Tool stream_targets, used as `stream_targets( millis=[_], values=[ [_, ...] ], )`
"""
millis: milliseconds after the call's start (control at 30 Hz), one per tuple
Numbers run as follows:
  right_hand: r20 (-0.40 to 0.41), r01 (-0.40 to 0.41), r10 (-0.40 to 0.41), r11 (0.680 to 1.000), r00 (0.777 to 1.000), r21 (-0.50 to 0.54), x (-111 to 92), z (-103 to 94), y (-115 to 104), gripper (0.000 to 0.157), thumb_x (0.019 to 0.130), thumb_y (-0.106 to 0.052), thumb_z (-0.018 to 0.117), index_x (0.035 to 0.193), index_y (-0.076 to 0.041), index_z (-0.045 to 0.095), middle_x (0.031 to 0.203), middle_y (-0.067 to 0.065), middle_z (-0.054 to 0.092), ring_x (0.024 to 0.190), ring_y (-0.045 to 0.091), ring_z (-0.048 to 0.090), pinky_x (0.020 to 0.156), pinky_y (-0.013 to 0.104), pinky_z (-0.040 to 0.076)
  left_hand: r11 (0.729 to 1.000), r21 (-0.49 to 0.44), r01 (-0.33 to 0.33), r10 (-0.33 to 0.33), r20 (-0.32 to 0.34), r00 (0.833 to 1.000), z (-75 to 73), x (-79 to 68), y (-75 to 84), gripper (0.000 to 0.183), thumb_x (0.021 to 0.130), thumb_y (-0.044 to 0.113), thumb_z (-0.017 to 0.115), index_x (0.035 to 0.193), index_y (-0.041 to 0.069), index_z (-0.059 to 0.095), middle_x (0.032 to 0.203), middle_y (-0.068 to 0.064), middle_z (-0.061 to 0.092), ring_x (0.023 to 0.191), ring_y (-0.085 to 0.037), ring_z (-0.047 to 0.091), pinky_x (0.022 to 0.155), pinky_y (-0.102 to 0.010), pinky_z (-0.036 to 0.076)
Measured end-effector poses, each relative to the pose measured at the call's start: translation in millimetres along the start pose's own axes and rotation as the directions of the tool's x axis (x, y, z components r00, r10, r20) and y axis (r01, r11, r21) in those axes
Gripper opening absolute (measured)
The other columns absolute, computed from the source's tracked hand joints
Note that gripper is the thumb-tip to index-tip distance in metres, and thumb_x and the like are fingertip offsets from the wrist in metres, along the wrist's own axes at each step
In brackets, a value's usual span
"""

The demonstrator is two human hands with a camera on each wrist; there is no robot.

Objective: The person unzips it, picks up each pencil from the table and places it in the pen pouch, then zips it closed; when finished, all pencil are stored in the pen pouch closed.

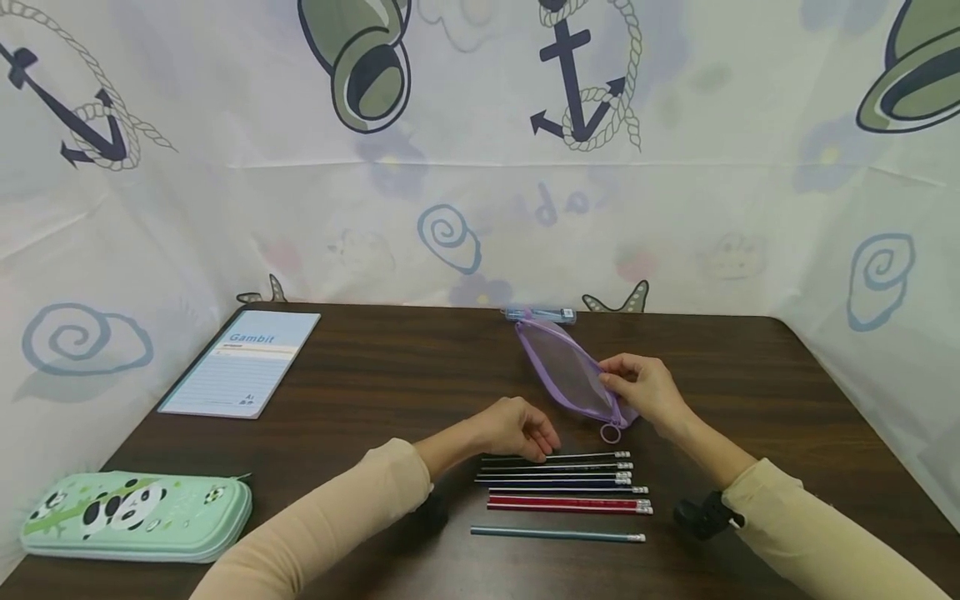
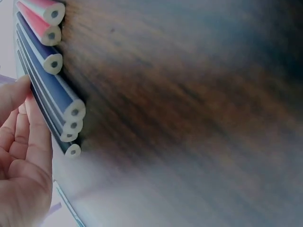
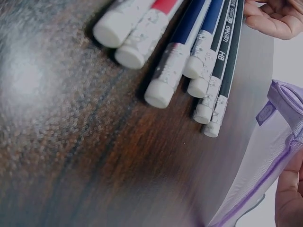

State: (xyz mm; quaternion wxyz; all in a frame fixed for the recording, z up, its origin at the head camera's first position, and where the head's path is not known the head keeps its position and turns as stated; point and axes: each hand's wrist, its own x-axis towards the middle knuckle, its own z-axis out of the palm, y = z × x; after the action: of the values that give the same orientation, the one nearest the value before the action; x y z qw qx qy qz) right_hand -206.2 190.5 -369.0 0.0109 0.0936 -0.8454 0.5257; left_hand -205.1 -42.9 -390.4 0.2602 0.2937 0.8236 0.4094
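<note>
A row of eraser-tipped pencils lies on the table, black ones farthest from me, then dark blue, red, and one grey-blue pencil (image 1: 558, 534) nearest. My left hand (image 1: 517, 429) reaches over the far side of the row. Its thumb and finger pinch the farthest black pencil (image 2: 49, 120) along its shaft. With fingertips and thumb, my right hand (image 1: 645, 387) holds the side of a purple mesh zip pouch (image 1: 566, 367), which tilts behind the pencils. In the right wrist view, white erasers (image 3: 159, 93) show at close range, and the pouch's fabric loop hangs nearby.
Behind the pouch, a clear blue packet (image 1: 558, 316) lies at the table's back edge. A light blue notebook (image 1: 240, 362) rests at the back left. Nearer on the left is a green panda pencil case (image 1: 135, 517). Printed cloth walls surround the dark wooden table (image 1: 375, 358).
</note>
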Motion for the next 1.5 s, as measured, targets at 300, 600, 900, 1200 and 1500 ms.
stream_targets(
  millis=[300,600,900,1200,1500],
  values=[
    [0.007,-0.011,0.01,1.0,1.0,0.014,0.1,-0.5,1.0,0.018,0.089,0.002,0.059,0.104,0.012,0.062,0.093,0.023,0.066,0.067,0.006,0.06,0.058,0.021,0.055,0.987,0.16,-0.026,0.027,-0.007,1.0,1.5,0.7,2.4,0.015,0.074,-0.003,0.074,0.082,0.009,0.072,0.072,0.003,0.067,0.064,-0.001,0.058,0.06,-0.013,0.051],
    [-0.002,-0.024,0.024,1.0,1.0,0.019,-0.2,-2.7,3.4,0.019,0.089,0.001,0.06,0.105,0.012,0.062,0.092,0.021,0.066,0.067,0.006,0.061,0.058,0.021,0.056,0.949,0.304,-0.086,0.076,0.044,0.996,-9.8,-4.2,1.6,0.013,0.073,0.001,0.073,0.082,0.011,0.073,0.072,0.004,0.067,0.063,0.003,0.054,0.06,-0.011,0.047],
    [-0.015,-0.026,0.027,0.999,1.0,0.035,0.9,-3.1,4.8,0.019,0.089,0.001,0.059,0.104,0.013,0.062,0.086,0.019,0.067,0.063,0.006,0.061,0.056,0.023,0.056,0.993,0.118,-0.015,-0.014,0.234,0.972,-52.5,-22.7,11.7,0.014,0.079,-0.003,0.066,0.093,-0.001,0.069,0.074,0.001,0.062,0.065,-0.005,0.052,0.059,-0.017,0.048],
    [-0.033,-0.025,0.025,1.0,0.999,0.017,1.4,-1.3,1.4,0.02,0.089,0.0,0.061,0.105,0.012,0.062,0.087,0.018,0.067,0.064,0.004,0.06,0.057,0.027,0.057,0.937,-0.277,0.211,-0.171,0.164,0.972,-72.9,-28.2,9.1,0.019,0.088,0.002,0.058,0.106,-0.003,0.061,0.093,-0.007,0.065,0.078,-0.01,0.059,0.074,-0.026,0.055],
    [-0.016,0.019,-0.018,0.998,1.0,0.057,-0.5,11.0,-6.8,0.023,0.088,0.003,0.06,0.109,0.013,0.061,0.088,0.022,0.064,0.066,0.005,0.058,0.057,0.026,0.057,0.593,-0.788,0.167,-0.375,-0.087,0.923,-34.1,2.3,13.0,0.038,0.094,0.001,0.053,0.131,-0.005,0.046,0.101,-0.007,0.06,0.085,-0.012,0.058,0.096,-0.031,0.049]
  ],
)
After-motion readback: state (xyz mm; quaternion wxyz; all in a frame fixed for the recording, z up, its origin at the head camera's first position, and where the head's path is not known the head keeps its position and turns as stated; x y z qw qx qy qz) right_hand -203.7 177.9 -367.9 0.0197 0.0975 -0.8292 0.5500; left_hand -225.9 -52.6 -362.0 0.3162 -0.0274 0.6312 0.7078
